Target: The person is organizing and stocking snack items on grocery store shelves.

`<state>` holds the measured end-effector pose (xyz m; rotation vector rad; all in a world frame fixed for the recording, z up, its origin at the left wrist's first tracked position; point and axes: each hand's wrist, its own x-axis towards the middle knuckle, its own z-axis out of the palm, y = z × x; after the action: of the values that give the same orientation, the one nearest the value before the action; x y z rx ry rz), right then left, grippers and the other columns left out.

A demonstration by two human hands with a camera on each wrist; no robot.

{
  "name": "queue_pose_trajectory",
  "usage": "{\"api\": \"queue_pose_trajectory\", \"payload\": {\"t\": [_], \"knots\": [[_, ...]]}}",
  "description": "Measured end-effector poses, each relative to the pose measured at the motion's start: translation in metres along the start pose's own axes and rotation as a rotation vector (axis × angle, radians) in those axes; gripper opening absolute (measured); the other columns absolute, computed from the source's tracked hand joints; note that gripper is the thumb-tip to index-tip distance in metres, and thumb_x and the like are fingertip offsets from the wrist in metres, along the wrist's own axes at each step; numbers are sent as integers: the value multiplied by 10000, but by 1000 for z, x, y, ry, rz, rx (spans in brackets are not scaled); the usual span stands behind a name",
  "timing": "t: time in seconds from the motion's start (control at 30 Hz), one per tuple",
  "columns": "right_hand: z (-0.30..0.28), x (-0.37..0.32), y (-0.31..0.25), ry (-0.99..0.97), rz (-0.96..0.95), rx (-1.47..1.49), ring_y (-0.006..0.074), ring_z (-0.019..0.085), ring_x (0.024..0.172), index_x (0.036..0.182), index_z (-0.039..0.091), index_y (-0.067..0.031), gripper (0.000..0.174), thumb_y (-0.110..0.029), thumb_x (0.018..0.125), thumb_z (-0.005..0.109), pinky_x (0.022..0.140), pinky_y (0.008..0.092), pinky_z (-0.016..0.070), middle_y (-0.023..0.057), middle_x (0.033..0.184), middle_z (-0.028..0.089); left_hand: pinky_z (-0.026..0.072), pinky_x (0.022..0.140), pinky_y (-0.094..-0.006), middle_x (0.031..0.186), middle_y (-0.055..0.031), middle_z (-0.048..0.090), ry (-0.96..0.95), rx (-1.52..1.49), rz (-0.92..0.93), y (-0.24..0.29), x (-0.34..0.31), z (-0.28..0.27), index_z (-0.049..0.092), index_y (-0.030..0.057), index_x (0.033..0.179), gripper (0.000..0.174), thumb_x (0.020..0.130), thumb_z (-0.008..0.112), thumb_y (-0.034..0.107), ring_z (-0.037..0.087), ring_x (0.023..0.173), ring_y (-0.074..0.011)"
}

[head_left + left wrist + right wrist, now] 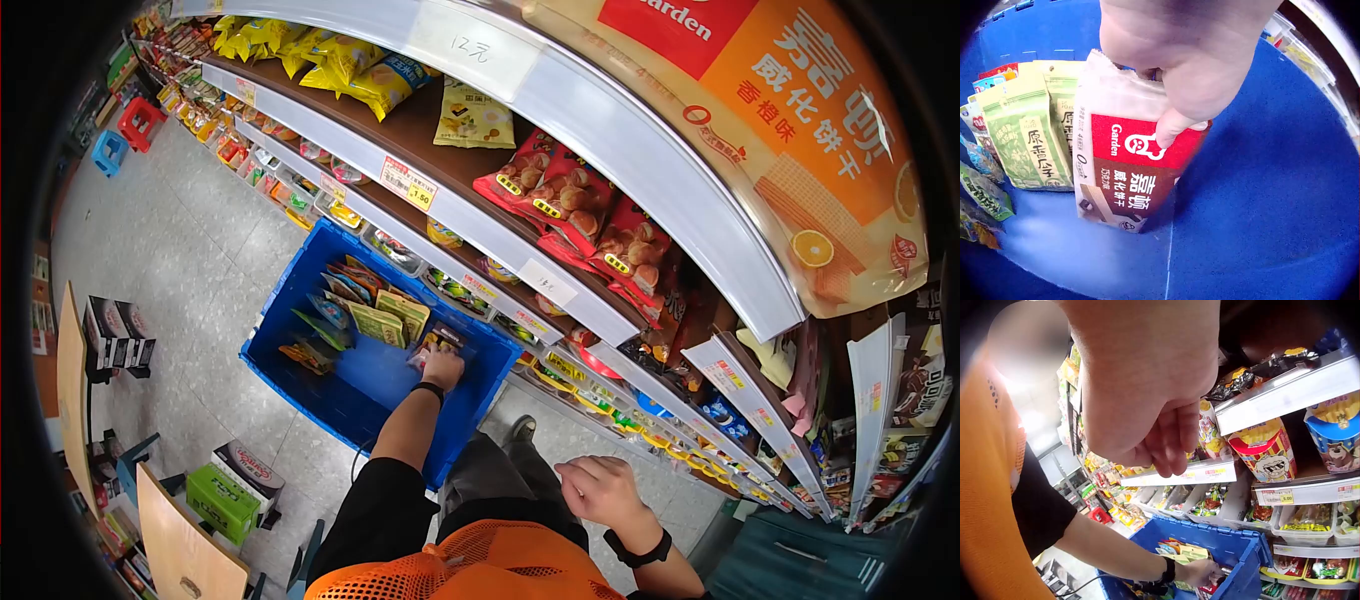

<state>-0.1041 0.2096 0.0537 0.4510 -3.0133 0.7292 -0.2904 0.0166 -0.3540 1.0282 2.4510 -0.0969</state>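
Observation:
My left hand (441,368) reaches down inside a blue plastic crate (268,312) on the floor. It grips the top of a Garden wafer biscuit packet (1124,172), the thumb pressed on the red front in the left wrist view. Green snack pouches (1025,140) stand upright next to that packet, with several other bagged snacks leaning along the crate's side. My right hand (604,492) hangs in the air beside the shelves, fingers loosely curled around nothing. From the right wrist view, its fingers (1175,440) overlap a shelf edge.
Tall shelves of snacks run along the right, with red bags (555,185), yellow bags (350,75) and a large orange wafer packet (820,150) close by. Boxes (222,500), wooden tabletops (185,535) and red and blue stools (140,122) stand to the left.

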Motion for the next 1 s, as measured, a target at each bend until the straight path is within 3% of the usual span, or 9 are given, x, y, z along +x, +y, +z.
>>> {"api": "queue_pose_trajectory", "payload": {"t": [0.23, 0.33, 0.47, 0.57, 0.63, 0.67, 0.83, 0.87, 1.0], "knots": [[3, 5, 4, -7, 7, 17, 242, 698, 687, 949, 727, -72, 188, -28, 766, 720, 605, 356, 572, 56, 827, 690, 329, 1128, -594, 1328, -62, 654, 49, -30, -50, 0, -5, -20, 749, 134, 1161, 284, 995, 552, 255, 547, 1301, -259], [0, 5, 4, -2, 2, 21, 245, 697, 686, 943, 726, -72, 181, -30, 766, 717, 607, 359, 572, 57, 829, 691, 204, 1222, -646, 1547, -106, 492, 127, -123, -102, -2, -14, -19, 539, 112, 1453, 520, 999, 581, 363, 375, 1490, -303], [-6, 10, 13, 44, -21, -16, 249, 693, 682, 944, 723, -74, 179, -39, 768, 715, 606, 360, 570, 53, 826, 689, 212, 1226, -634, 1618, -122, 402, 264, -210, -190, -6, -43, -41, 455, 89, 1511, 632, 930, 663, 228, 288, 1543, -306], [-23, 18, 12, 130, -69, -58, 243, 694, 703, 947, 723, -83, 181, -54, 768, 725, 622, 351, 570, 44, 843, 684, 308, 1196, -579, 1518, -166, 496, 490, -678, -219, -6, -79, -71, 555, 72, 1410, 650, 796, 765, 120, 431, 1434, -359], [-36, 23, 9, 144, -131, -51, 230, 698, 733, 954, 729, -90, 186, -65, 769, 733, 640, 340, 569, 34, 887, 693, 412, 1136, -508, 1400, -197, 586, 789, -828, -185, -15, -102, -115, 617, 55, 1317, 547, 789, 755, 83, 544, 1300, -409], [-44, 31, 4, 260, -186, -10, 228, 678, 652, 906, 744, -100, 193, -5, 739, 733, 549, 331, 532, 28, 799, 697, 481, 1068, -451, 1312, -229, 635, 973, -792, -160, -18, -115, -153, 637, 32, 1269, 484, 800, 751, 59, 600, 1214, -435], [-114, 55, -21, 447, -357, -99, 234, 711, 695, 927, 749, -68, 219, 16, 728, 719, 585, 322, 562, 77, 915, 752, 518, 977, -392, 1204, -168, 677, 1459, -806, -82, -56, -196, -380, 643, -13, 1227, 401, 845, 757, 35, 654, 1128, -295], [-128, 62, -28, 589, -358, -138, 237, 724, 733, 974, 748, -47, 243, 1, 737, 731, 601, 314, 566, 105, 1021, 747, 511, 996, -398, 1232, -155, 678, 1553, -762, 76, -63, -207, -416, 645, -1, 1247, 415, 852, 765, 47, 650, 1155, -289], [-187, 80, -60, 849, -297, -196, 282, 748, 805, 1099, 725, 25, 355, -10, 746, 736, 650, 312, 585, 215, 1259, 702, 433, 1125, -433, 1453, -178, 574, 1464, -802, 267, -41, -250, -548, 434, 17, 1492, 738, 858, 804, 98, 540, 1369, -289]]}}
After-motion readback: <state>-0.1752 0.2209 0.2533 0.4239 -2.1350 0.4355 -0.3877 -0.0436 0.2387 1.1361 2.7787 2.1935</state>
